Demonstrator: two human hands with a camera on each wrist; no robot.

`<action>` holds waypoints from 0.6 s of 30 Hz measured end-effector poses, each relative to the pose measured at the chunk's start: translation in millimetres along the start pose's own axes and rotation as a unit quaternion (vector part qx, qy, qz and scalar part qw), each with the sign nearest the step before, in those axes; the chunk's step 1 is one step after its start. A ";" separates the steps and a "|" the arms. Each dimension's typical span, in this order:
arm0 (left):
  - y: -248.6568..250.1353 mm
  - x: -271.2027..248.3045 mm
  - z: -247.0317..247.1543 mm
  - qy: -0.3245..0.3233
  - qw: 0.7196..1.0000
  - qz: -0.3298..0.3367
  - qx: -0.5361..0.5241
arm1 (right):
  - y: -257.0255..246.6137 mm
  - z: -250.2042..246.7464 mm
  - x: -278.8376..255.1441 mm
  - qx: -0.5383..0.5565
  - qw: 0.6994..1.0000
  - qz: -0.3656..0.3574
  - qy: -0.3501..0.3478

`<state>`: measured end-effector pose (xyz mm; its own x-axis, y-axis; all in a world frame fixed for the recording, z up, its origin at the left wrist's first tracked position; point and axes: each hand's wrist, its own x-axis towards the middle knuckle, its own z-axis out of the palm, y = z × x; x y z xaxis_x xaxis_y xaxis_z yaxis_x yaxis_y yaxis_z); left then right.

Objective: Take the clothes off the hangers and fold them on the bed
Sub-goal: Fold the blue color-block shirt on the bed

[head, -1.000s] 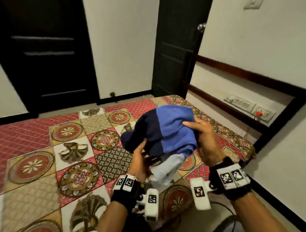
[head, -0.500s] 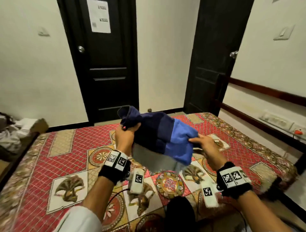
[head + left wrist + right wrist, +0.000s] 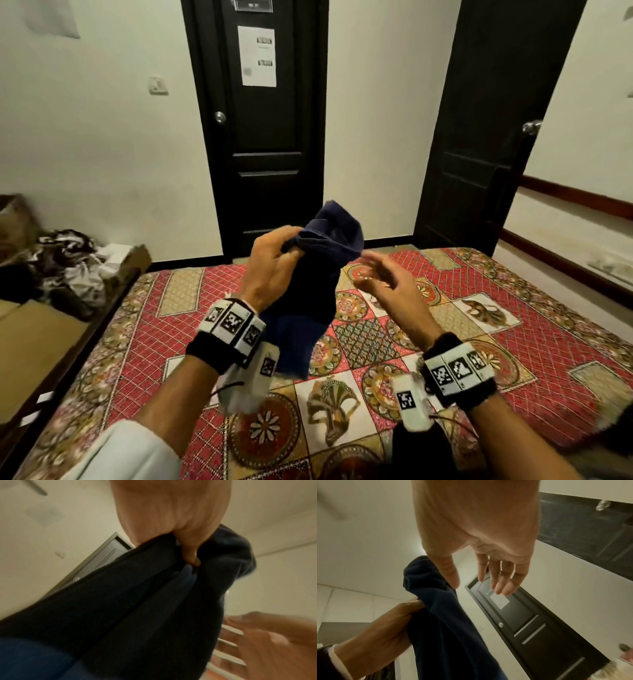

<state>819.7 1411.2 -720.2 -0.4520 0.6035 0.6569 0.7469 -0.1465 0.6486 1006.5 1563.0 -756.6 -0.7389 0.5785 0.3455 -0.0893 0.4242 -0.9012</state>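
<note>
A dark navy and blue garment (image 3: 310,287) hangs bunched above the bed (image 3: 513,329). My left hand (image 3: 274,263) grips its top edge, fingers curled into the cloth (image 3: 154,601); the garment (image 3: 447,622) drops down past that wrist. Just right of the cloth, my right hand (image 3: 380,274) is held up with fingers spread and relaxed (image 3: 498,580), holding nothing, its thumb close to the fabric. No hanger shows in any view.
The bed has a red patterned patchwork cover. A pile of clothes (image 3: 68,263) lies on a low brown unit at the left. Two dark doors (image 3: 263,137) stand behind the bed; a wooden rail (image 3: 575,202) runs along the right wall.
My right hand has let go of the blue part of the garment and opened. The left hand has lifted the cloth, which now hangs long. My view has tilted up.
</note>
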 end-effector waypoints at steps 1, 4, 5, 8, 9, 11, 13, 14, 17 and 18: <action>8.4 1.2 -3.4 -0.027 0.999 -0.004 -0.037 | -15.4 3.7 4.2 0.011 0.999 -0.026 -0.015; 33.3 4.8 -13.0 -0.050 0.991 -0.008 -0.125 | -61.6 12.6 15.1 0.038 0.993 -0.088 -0.065; 41.2 7.2 -16.5 -0.040 0.988 -0.013 -0.150 | -74.3 13.9 18.1 0.051 0.990 -0.105 -0.075; 57.6 20.2 -29.9 0.005 0.973 -0.049 -0.226 | -103.3 14.6 30.0 0.070 0.982 -0.154 -0.085; 62.0 24.8 -34.9 0.013 0.967 -0.056 -0.249 | -110.6 14.4 33.9 0.077 0.979 -0.168 -0.088; 66.9 31.9 -43.6 0.020 0.959 -0.055 -0.276 | -121.8 14.2 40.6 0.103 0.972 -0.196 -0.076; 70.7 35.6 -49.3 0.030 0.953 -0.056 -0.295 | -128.1 14.1 46.5 0.121 0.970 -0.211 -0.023; 72.6 36.8 -51.0 0.040 0.951 -0.058 -0.301 | -130.6 14.4 49.2 0.117 0.968 -0.221 0.008; 77.4 38.4 -56.2 0.090 0.947 -0.062 -0.302 | -138.5 6.8 55.8 0.091 0.957 -0.257 0.098; 77.7 39.1 -60.7 0.113 0.945 -0.063 -0.301 | -140.5 -0.8 60.9 0.089 0.951 -0.264 0.134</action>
<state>830.5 1375.8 -620.7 -0.6627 0.4725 0.5811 0.2982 -0.5452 0.7834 974.6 1539.2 -608.8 -0.3653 0.4850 0.7946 -0.5301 0.5933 -0.6059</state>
